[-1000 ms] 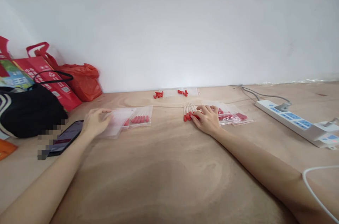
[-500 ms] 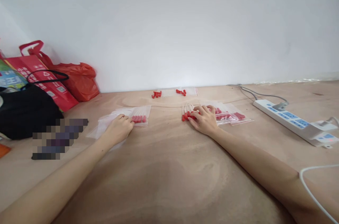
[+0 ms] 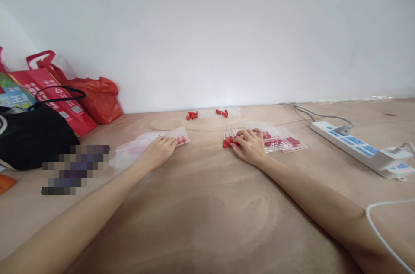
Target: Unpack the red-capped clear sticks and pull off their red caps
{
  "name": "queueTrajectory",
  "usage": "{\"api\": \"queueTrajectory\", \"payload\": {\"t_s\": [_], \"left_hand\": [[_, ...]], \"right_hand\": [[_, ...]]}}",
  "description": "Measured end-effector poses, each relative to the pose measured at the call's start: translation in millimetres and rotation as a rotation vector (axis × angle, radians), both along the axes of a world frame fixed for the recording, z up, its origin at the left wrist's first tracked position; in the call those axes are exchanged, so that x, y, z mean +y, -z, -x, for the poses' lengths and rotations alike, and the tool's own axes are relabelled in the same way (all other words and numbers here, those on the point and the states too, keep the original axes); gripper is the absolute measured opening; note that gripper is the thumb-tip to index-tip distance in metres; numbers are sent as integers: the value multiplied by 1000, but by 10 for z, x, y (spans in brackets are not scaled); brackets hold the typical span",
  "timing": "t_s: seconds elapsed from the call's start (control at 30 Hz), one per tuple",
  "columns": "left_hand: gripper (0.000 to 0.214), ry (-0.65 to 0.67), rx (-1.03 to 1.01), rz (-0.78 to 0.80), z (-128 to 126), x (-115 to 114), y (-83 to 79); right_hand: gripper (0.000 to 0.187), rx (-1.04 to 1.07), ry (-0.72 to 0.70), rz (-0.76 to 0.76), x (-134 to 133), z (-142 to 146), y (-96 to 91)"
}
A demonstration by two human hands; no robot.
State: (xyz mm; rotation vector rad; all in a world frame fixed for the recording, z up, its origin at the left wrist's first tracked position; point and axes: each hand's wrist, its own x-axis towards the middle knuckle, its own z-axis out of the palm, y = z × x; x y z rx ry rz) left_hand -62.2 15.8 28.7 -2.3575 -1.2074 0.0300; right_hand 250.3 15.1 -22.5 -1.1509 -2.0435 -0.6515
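My left hand (image 3: 159,152) is closed over a clear plastic bag (image 3: 183,133), with a few red tips (image 3: 180,140) showing past its fingers. Under and beside that hand lie more clear bags (image 3: 125,155), loosely stacked. My right hand (image 3: 251,146) curls round a fan of white sticks with red tips (image 3: 228,141), lying on the table; its fingers hide part of them. Just right of it are filled clear bags (image 3: 279,142) with red-tipped pieces inside, overlapping one another.
Small red pieces (image 3: 192,115) lie near the wall, and a flat clear bag (image 3: 207,112) has more red pieces (image 3: 222,113) at its right. A white power strip (image 3: 350,146) with cables is on the right. Red bags (image 3: 100,99) and a black bag (image 3: 35,135) stand left.
My left hand has slid to the right and slightly up over the bag, covering more of the red tips; the bag's right edge has shifted right. My right hand has stayed almost still.
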Motion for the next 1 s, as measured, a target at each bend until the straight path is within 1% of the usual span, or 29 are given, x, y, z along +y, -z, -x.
{"api": "queueTrajectory", "payload": {"t_s": [0.1, 0.2, 0.3, 0.37, 0.47, 0.57, 0.67, 0.77, 0.87, 0.93, 1.0], "left_hand": [[24, 34, -146, 16, -262, -54, 59], [23, 118, -366, 152, -527, -177, 136], [23, 191, -549, 269, -680, -287, 203], [22, 218, -608, 299, -710, -326, 233], [21, 263, -632, 331, -698, -346, 253], [22, 284, -643, 348, -681, -360, 256], [20, 300, -689, 362, -684, -388, 256], [16, 321, -748, 353, -706, -406, 270], [17, 349, -809, 324, -741, -396, 297], [19, 332, -861, 330, -762, -378, 310], [18, 280, -919, 366, -776, -361, 316]], "right_hand": [[19, 6, -25, 9, -21, 23, -4], [18, -12, -110, 35, -79, 95, -12], [19, -45, -221, 69, -148, 204, -22], [20, -54, -262, 79, -183, 271, -30], [23, -47, -263, 83, -211, 337, -45], [18, -63, -284, 101, -219, 362, -58], [17, -67, -305, 137, -217, 371, -57], [18, -11, -301, 187, -212, 376, -44], [19, 35, -313, 222, -210, 380, -33], [20, 49, -319, 230, -214, 382, -31], [18, 56, -318, 228, -222, 385, -37]]}}
